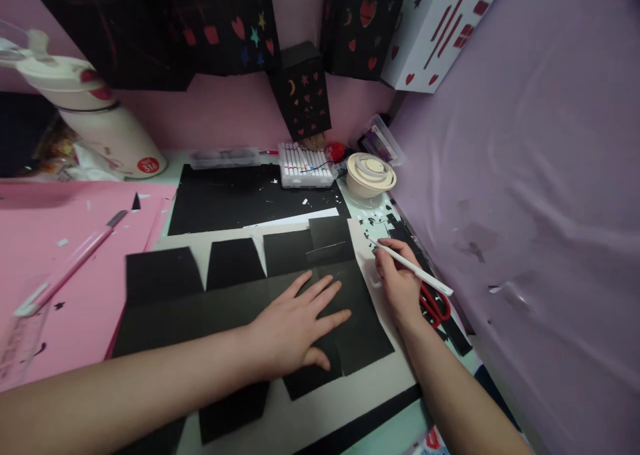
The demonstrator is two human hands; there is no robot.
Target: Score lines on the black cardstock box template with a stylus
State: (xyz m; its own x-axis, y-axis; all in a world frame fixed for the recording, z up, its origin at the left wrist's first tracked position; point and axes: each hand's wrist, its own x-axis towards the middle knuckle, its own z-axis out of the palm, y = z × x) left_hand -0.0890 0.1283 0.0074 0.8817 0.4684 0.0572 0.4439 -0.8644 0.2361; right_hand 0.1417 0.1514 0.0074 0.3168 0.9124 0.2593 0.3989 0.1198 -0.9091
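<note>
My left hand [295, 325] lies flat, fingers spread, on a large black cut-out card [200, 308] with several trapezoid flaps along its far edge. My right hand [397, 278] grips a thin white pen [415, 268], its tip pointing left toward the card's right edge near a white sheet [365, 242]. Red-handled scissors [434, 305] lie just right of that hand, partly hidden by it.
A pink sheet [60, 268] with a pink craft knife [75, 262] lies left. Another black sheet [240, 198], a marker box [305, 165], a tape roll in a bowl [370, 174] and a white jug [95, 122] stand behind. A purple wall [525, 175] rises at right.
</note>
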